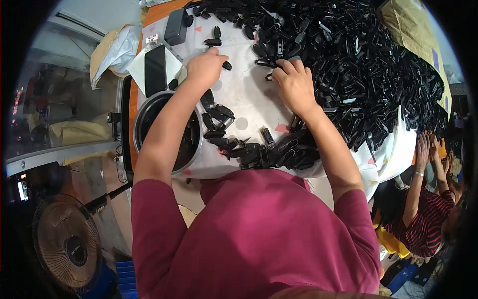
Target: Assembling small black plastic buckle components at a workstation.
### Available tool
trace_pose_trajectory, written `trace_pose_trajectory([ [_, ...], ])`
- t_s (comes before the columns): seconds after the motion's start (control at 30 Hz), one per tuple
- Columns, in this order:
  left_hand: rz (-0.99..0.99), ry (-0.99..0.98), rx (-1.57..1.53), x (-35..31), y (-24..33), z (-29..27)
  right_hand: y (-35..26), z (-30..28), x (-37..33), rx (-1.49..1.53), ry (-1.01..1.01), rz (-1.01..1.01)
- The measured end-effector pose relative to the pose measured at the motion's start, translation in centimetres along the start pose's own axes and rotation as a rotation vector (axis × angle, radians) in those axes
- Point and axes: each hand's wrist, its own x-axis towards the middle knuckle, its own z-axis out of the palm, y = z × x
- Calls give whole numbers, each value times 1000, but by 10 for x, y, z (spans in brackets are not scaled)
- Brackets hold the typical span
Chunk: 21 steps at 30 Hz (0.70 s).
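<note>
At the upper left of the cloth, my left hand [205, 69] is closed, its fingers curled down around a small black plastic piece [227, 65] whose end sticks out beside the thumb. Two more such pieces lie just beyond it. My right hand [296, 87] is at the left edge of a large heap of black plastic pieces [348, 74]. Its fingers are bent and pinched together at a dark piece [269, 77], mostly hidden under the fingertips. More black pieces [259, 154] are gathered along the table's near edge, in front of my body.
A round metal-rimmed bowl [198, 144] with dark contents stands under my left forearm. Behind it lie a phone [155, 71] on white card and a black box [175, 27]. A floor fan [67, 244] stands at lower left. Another person's hands [422, 149] show at right.
</note>
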Motion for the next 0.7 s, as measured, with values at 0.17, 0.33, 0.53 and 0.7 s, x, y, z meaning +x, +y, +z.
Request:
trace_pose_trajectory([
  [0.17, -11, -114, -71, 4, 20, -19, -4, 9, 5, -80, -100, 33],
  [0.33, -62, -234, -526, -11, 29, -34, -6, 5, 8, -3, 1, -20],
  [0.53, 39, 35, -1258, -37, 58, -55, -35, -65, 9, 1477, -41, 430],
  [0.7, 130, 208, -1555, -47, 77, -71, -40, -87, -3, 1786, 12, 525],
])
